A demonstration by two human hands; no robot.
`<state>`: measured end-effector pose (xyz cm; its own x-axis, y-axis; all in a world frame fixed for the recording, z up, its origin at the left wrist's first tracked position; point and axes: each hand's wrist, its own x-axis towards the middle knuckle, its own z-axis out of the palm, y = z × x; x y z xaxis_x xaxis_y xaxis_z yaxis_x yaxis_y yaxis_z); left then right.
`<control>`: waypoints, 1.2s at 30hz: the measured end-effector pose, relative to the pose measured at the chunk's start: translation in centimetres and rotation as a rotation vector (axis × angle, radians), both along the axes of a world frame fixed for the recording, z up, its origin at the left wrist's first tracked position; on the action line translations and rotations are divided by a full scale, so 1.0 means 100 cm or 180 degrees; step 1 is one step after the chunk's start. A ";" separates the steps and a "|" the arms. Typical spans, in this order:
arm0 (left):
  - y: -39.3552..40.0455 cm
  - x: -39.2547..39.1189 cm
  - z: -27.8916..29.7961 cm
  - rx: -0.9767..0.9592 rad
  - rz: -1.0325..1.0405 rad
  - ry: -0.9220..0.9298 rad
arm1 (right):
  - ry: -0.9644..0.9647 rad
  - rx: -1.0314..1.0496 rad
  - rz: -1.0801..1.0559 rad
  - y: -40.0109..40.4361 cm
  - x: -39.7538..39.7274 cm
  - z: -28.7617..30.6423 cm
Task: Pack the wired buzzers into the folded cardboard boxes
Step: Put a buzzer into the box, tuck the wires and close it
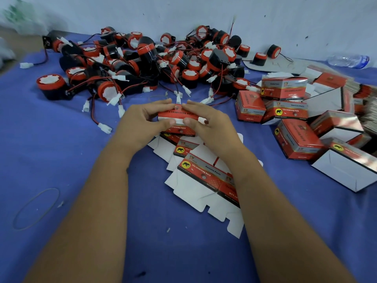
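I have both hands on one red cardboard box, held just above the blue cloth. My left hand curls round its left end, fingers over the far edge and thumb pressing the white flap on the near side. My right hand grips the right end the same way, thumb on the near face. The box looks part-folded; whether anything is inside it I cannot tell.

Directly under my fingers and back toward my wrists lie flat unfolded box blanks, overlapping one another. Beyond my fingertips sits the heap of wired buzzers, black and red with white connectors, the nearest leads almost touching the held box. Off to the right of my right fingers lie the folded boxes, tumbled together. A rubber band lies well left of my left forearm.
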<state>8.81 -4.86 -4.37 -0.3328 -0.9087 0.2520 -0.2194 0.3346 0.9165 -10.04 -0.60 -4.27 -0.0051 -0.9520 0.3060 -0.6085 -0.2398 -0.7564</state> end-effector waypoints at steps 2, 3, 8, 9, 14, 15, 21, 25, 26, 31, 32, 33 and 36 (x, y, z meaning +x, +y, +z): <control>0.001 -0.002 0.000 -0.0035 0.0065 0.0128 | -0.0032 -0.0029 -0.0041 0.001 0.001 0.000; 0.001 -0.002 0.001 -0.0026 0.0078 0.0208 | -0.0067 -0.0042 -0.0062 0.001 0.002 0.000; 0.005 -0.008 0.003 -0.0140 0.0292 0.0387 | -0.0092 -0.0080 -0.0149 0.002 0.003 0.002; 0.006 -0.008 0.004 -0.0146 0.0311 0.0403 | -0.0121 -0.0077 -0.0140 0.002 0.003 0.002; 0.009 -0.017 0.005 -0.0077 0.0308 0.0532 | 0.0183 -0.0518 -0.0401 0.001 0.005 0.003; 0.010 -0.018 0.006 -0.0081 0.0313 0.0477 | 0.0344 -0.0676 -0.0535 0.001 0.006 0.004; 0.010 -0.014 0.004 -0.0263 0.0128 -0.0009 | 0.0658 -0.1177 -0.0747 0.002 0.009 0.007; 0.011 -0.017 0.004 -0.1095 0.0603 -0.0789 | 0.0783 -0.1132 -0.0632 0.004 0.008 0.009; 0.012 -0.019 0.004 -0.1404 0.0698 -0.0982 | 0.0848 -0.1092 -0.0640 0.004 0.008 0.009; 0.018 -0.031 0.004 -0.1927 0.0789 -0.1109 | 0.1287 -0.1195 -0.0855 0.003 0.013 0.009; 0.018 -0.031 0.004 -0.1904 0.0834 -0.1106 | 0.1389 -0.1230 -0.0897 0.004 0.014 0.009; 0.018 -0.031 0.004 -0.1875 0.0865 -0.1122 | 0.1467 -0.1261 -0.0924 0.005 0.015 0.009; 0.016 -0.032 0.004 -0.1801 0.0907 -0.1177 | 0.1572 -0.1299 -0.0947 0.006 0.018 0.011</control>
